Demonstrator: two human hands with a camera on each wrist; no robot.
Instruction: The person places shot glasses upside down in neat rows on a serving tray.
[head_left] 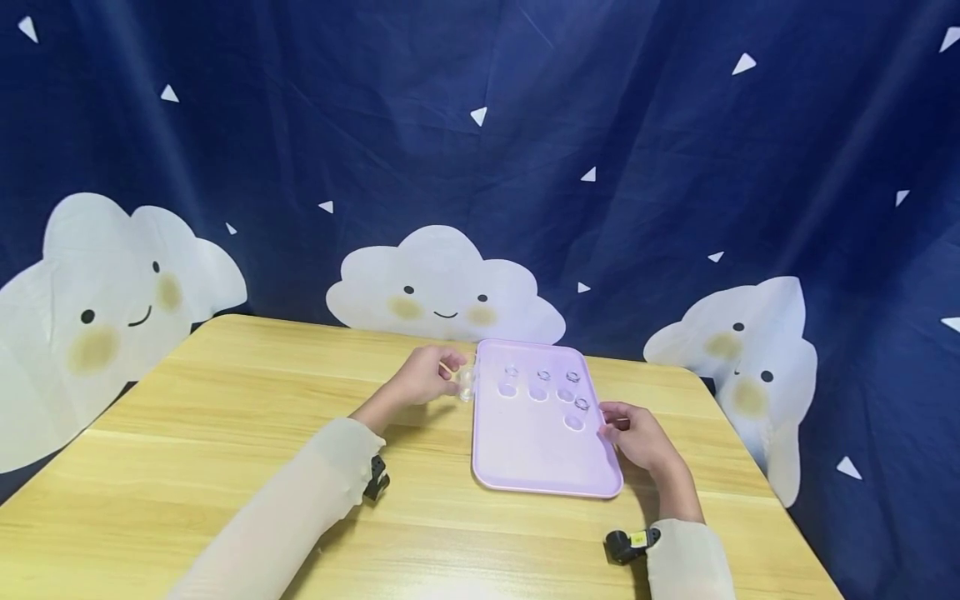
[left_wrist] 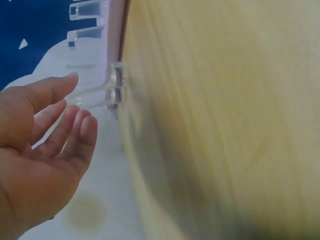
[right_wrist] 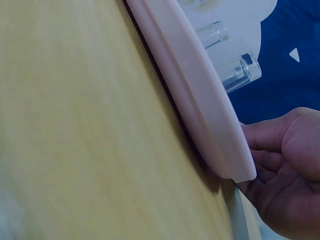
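Note:
A shallow lilac tray (head_left: 540, 454) lies on the wooden table. Several small clear cups stand upright on its far half, among them a cup (head_left: 574, 414) near the right rim. My left hand (head_left: 425, 377) is beside the tray's left edge, thumb and fingers apart, close to clear cups (head_left: 467, 382) just outside the rim. In the left wrist view, a clear cup (left_wrist: 118, 75) shows past the fingertips; whether they touch it I cannot tell. My right hand (head_left: 636, 433) grips the tray's right edge, thumb at the rim (right_wrist: 235, 130) and other fingers low on the outside.
The wooden table (head_left: 247, 467) extends to both sides and in front of the tray. A dark blue curtain (head_left: 420, 125) with white clouds hangs close behind the table's far edge. Black wrist cameras (head_left: 630, 545) sit on both sleeves.

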